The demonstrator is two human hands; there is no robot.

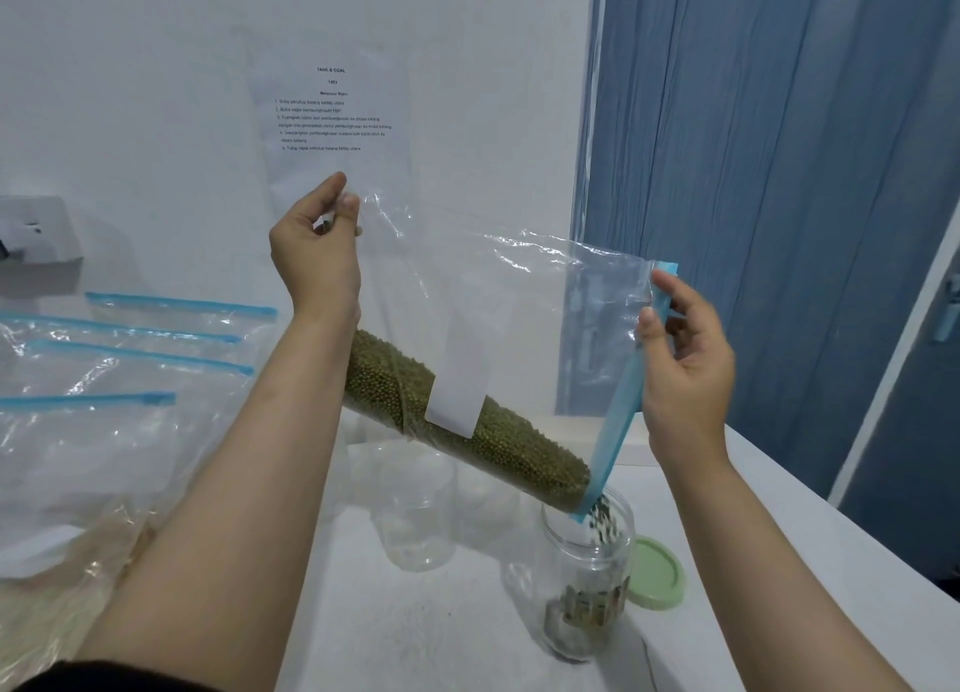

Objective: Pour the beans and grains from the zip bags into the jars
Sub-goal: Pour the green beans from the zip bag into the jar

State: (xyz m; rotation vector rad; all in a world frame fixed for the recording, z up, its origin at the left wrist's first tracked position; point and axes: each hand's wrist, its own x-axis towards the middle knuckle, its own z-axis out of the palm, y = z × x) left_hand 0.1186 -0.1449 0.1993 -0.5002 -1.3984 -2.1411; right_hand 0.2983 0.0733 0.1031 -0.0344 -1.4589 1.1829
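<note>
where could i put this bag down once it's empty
Bare tabletop lies in front of the two jars, and at the right edge past the green lid. The left side is crowded with piled zip bags; empty jar and filling jar take the middle.

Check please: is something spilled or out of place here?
Nothing stands out. Small green beans fall from the clear zip bag into the open glass jar; none show on the white table.

Single head-worn view, forward and down, close over table (467, 613)
</note>
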